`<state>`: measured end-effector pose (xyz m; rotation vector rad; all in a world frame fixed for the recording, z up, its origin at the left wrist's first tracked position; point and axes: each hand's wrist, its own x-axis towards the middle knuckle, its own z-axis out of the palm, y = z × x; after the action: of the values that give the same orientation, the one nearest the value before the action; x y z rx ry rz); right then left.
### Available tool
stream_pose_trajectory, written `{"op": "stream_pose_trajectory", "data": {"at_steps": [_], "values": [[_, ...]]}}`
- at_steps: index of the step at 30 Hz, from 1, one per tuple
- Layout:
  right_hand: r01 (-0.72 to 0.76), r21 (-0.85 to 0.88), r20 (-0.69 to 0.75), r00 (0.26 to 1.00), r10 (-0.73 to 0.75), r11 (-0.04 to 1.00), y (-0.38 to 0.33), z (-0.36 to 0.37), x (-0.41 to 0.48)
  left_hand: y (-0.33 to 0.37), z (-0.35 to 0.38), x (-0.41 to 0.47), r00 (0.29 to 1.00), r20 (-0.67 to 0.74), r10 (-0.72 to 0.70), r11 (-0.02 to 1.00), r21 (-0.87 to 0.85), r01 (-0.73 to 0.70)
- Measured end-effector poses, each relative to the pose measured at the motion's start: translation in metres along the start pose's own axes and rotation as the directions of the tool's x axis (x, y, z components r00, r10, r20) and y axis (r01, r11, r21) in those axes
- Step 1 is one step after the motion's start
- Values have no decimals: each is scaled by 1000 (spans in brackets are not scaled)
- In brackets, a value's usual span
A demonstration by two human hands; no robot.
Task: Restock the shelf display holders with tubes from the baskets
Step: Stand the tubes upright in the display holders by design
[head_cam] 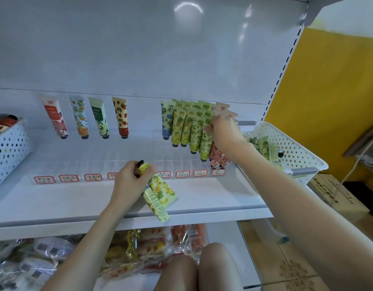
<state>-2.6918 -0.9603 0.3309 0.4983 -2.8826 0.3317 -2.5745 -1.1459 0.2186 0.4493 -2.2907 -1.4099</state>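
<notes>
My left hand (130, 177) grips two yellow pineapple-print tubes (158, 194) by their cap ends, low over the white shelf (202, 198). My right hand (222, 131) reaches into the clear display holder (164, 162) on the right and pinches the top of a green tube (205, 143) standing in its row. Rows of yellow, green and pink tubes fill the right holder slots. On the left, single tubes (55, 116) stand at the back of mostly bare slots. A white perforated basket (294, 152) at the right holds more green tubes.
A second white perforated basket (7, 143) with reddish tubes sits at the left shelf end. Red-framed labels (93, 177) line the holder front. Plastic-wrapped packs (139, 248) lie on the lower shelf. A cardboard box (336, 196) stands on the floor at right. My knees (198, 269) are below.
</notes>
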Motion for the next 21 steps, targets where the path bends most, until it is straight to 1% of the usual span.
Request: {"op": "stream_pose_trajectory", "data": {"at_steps": [10,14,18,21], "values": [[14,-31,-8,1000,-15,999,-2,-1,-2,1,-2,-2,1000,-3,-1,999,-42,1],[12,-76,-17,1000,-14,997,-3,-1,-3,2,1,-1,1000,3,-12,999,-52,12],[25,-37,-36,999,-27,999,-2,-3,-4,8,3,-2,1000,-1,-11,997,-78,11],[52,20,-75,996,-51,998,-3,-4,-6,13,1,-2,1000,-13,-6,992,-129,4]]}}
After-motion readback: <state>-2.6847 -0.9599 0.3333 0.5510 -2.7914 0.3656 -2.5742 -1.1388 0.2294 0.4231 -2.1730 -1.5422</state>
